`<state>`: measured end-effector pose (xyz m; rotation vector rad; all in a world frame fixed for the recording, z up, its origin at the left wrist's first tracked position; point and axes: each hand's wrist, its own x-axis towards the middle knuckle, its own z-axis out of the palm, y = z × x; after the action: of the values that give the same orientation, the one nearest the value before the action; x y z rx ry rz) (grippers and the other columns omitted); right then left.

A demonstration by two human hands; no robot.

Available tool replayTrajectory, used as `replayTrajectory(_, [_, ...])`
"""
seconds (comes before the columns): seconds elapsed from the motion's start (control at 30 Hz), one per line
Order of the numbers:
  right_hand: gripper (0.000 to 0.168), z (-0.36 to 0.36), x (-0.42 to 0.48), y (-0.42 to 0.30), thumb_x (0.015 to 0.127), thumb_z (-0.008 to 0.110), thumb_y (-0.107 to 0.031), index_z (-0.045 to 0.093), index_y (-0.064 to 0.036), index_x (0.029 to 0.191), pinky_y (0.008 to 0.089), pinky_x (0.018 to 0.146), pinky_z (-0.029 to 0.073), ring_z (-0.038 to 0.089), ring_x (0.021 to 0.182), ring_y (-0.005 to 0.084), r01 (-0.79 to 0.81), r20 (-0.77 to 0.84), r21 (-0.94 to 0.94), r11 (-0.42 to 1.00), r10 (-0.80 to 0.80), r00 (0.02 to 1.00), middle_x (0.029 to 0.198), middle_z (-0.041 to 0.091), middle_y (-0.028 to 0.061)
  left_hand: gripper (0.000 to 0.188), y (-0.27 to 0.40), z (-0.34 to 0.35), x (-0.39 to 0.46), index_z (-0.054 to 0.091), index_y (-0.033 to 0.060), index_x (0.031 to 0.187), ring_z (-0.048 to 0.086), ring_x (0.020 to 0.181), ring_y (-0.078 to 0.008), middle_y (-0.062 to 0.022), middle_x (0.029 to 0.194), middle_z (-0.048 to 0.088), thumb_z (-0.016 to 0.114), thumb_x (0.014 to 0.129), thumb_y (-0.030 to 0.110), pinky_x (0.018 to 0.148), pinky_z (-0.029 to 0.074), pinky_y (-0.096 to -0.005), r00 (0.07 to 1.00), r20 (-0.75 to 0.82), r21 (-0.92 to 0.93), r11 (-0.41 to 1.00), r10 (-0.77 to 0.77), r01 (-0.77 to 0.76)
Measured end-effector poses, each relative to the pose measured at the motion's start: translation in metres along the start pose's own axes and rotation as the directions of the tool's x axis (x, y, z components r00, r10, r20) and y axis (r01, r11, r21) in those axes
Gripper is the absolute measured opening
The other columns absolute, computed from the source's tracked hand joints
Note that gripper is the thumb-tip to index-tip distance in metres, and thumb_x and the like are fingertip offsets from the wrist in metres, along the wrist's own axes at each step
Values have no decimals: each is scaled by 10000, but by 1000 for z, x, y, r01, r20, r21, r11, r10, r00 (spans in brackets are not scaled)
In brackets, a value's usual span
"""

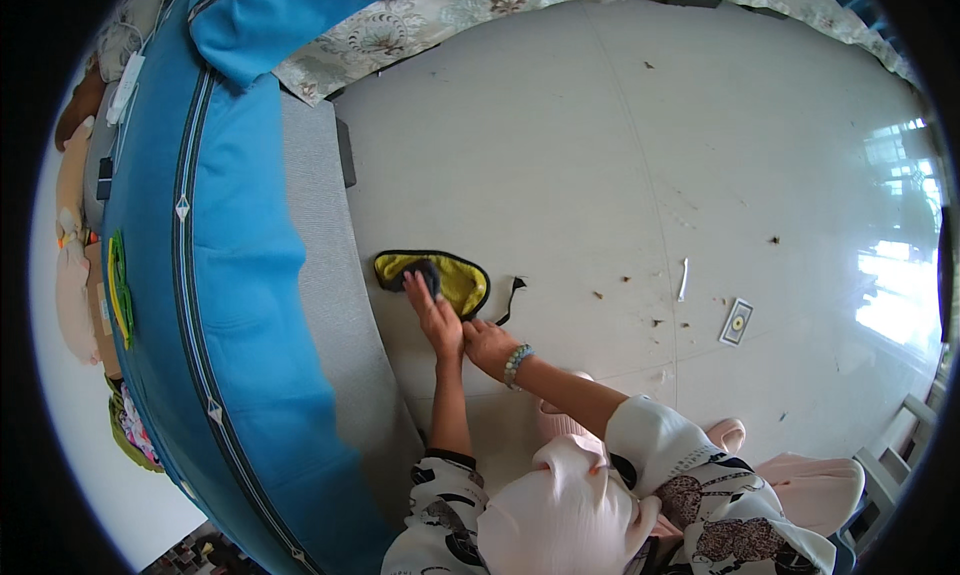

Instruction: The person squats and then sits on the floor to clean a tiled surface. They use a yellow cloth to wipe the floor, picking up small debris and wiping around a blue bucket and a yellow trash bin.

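Observation:
A yellow fabric piece (461, 281) with black edging is in front of me, low over or on the tiled floor. Against its inner side lies a dark grey soft patch or pad (422, 273). My left hand (435, 312) rests flat on that dark part, fingers stretched out. At the lower edge of the yellow fabric, my right hand (491, 346) has its fingers closed; it appears to pinch the rim, though the hand hides the contact. A black strap (511, 302) trails on the floor beside the right hand. A beaded bracelet (517, 366) circles the right wrist.
A sofa with a grey base (322, 222) and blue cover (240, 275) runs along the left. On the floor at right are a patterned card (736, 322), a white strip (683, 279) and several brown crumbs. A pale chair (892, 462) stands lower right.

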<state>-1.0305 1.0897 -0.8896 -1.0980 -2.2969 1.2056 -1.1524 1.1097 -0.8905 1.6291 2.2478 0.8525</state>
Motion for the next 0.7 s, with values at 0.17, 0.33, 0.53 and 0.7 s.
replayTrajectory(0.17, [194,-44,90,-5,855,464,-189,458,-57,997,421,786,469,543,899,335,-289,-126,99,952,300,946,952,535,145,593,-11,29,111,179,-39,1389,125,1343,-416,-253,1456,129,406,872,141,1096,117,-470,1000,-15,130,992,-8,10])
replayTrajectory(0.33, [179,-49,205,16,842,458,-162,493,-60,985,417,792,463,539,916,318,-105,-217,-74,992,86,972,975,539,140,590,-48,35,231,229,-78,1356,192,1319,-421,-281,1429,181,422,888,226,1085,163,-468,991,-127,310,951,31,10])
replayTrajectory(0.53, [243,-119,291,57,840,471,-130,636,-41,994,343,866,450,510,1011,268,-272,-163,-119,955,252,954,1102,520,101,646,-31,101,360,176,-31,1390,164,1333,-396,-266,1434,182,423,880,281,1101,126,-431,990,14,233,963,138,-137])
replayTrajectory(0.7, [258,-160,275,66,823,482,-102,622,-38,1030,308,854,451,509,1004,248,-461,-248,24,887,452,857,1096,521,98,578,25,132,373,209,74,1413,141,1354,-345,-176,1471,164,409,897,240,1105,118,-413,893,219,102,902,392,-421])
